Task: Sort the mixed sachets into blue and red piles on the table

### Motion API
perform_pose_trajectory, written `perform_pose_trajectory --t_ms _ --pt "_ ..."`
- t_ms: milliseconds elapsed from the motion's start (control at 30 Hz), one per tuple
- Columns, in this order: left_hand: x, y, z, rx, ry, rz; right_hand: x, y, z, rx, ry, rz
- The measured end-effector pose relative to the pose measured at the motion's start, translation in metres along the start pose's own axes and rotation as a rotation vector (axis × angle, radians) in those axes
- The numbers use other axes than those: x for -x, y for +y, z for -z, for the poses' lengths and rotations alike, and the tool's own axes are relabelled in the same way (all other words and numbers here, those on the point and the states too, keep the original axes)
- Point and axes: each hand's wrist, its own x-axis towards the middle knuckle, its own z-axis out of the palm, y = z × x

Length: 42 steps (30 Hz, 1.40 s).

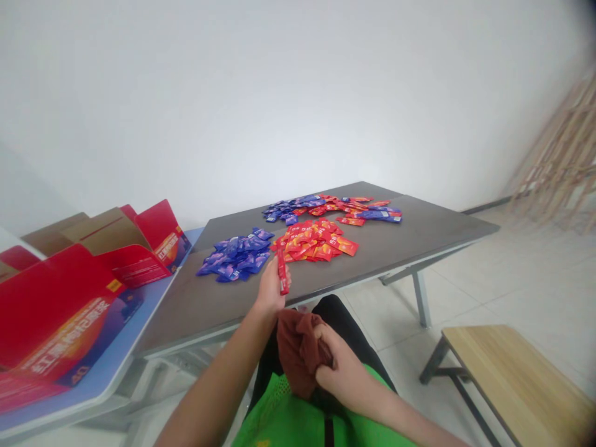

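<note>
My left hand point(271, 287) is closed around a slim red packet point(282, 273), held upright at the table's near edge. Over my lap, my right hand point(336, 366) grips a bunched brown cloth point(298, 351), its fingers pressed into the folds. Just beyond the left hand lies a heap of red-orange sachets point(314, 241). To the left of that is a heap of purple-blue sachets point(236, 256). Farther back, purple sachets point(291, 208) and red sachets point(356, 205) spread in a mixed row.
Open red cartons point(60, 316) stand on a blue-topped table point(135, 329) at the left. The dark table point(419, 230) reaches right, its metal leg point(421, 301) below. A wooden bench point(516, 379) is at lower right. Blurred wooden slats point(563, 155) lean by the wall.
</note>
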Motion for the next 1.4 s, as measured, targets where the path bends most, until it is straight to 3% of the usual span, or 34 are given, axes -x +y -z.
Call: perform_pose_trajectory --t_ms 167,333,400,533,600,667,733,800,833,900,1000,1100,1167,1233,1267,1400 --pt "-0.032 0.013 0.001 0.134 -0.118 0.165 -0.01 0.0 0.019 -0.232 0.221 -0.106" --pt "-0.063 0.011 0.003 0.154 -0.075 0.214 -0.019 0.007 0.043 -0.248 0.346 -0.229" --pt "-0.084 0.018 0.001 0.118 -0.016 0.123 -0.021 0.012 0.049 -0.259 0.376 -0.257" --pt "-0.14 0.043 -0.013 -0.015 0.169 -0.233 -0.025 0.026 0.059 -0.325 0.369 -0.279" --pt "-0.167 0.048 -0.024 -0.103 0.204 -0.395 -0.03 0.031 0.065 -0.341 0.332 -0.291" --pt "-0.187 0.042 -0.033 -0.464 0.117 -0.612 -0.037 0.035 0.069 -0.334 0.291 -0.302" --pt "-0.2 0.025 -0.038 -1.015 -0.139 -0.768 -0.044 0.035 0.071 -0.322 0.309 -0.317" --pt "-0.206 0.003 -0.038 -1.377 -0.417 -0.761 -0.049 0.034 0.072 -0.323 0.362 -0.344" --pt "-0.207 -0.006 -0.036 -1.471 -0.518 -0.727 -0.051 0.034 0.072 -0.326 0.39 -0.358" --pt "-0.206 -0.016 -0.032 -1.578 -0.61 -0.683 -0.053 0.037 0.076 -0.33 0.417 -0.375" --pt "-0.193 -0.011 -0.03 -1.631 -0.565 -0.716 -0.055 0.045 0.086 -0.316 0.433 -0.388" --pt "-0.158 -0.002 -0.03 -1.359 -0.454 -0.735 -0.066 0.049 0.095 -0.248 0.487 -0.371" --pt "-0.125 -0.007 -0.028 -1.122 -0.544 -0.612 -0.08 0.042 0.095 -0.166 0.489 -0.319" --pt "-0.093 -0.019 -0.022 -0.956 -0.741 -0.474 -0.095 0.028 0.088 -0.085 0.375 -0.263" --pt "-0.08 -0.025 -0.018 -0.923 -0.768 -0.461 -0.102 0.021 0.084 -0.05 0.279 -0.242" --pt "-0.065 -0.032 0.003 -0.681 -0.412 -0.442 -0.127 0.009 0.074 -0.009 -0.154 -0.157"
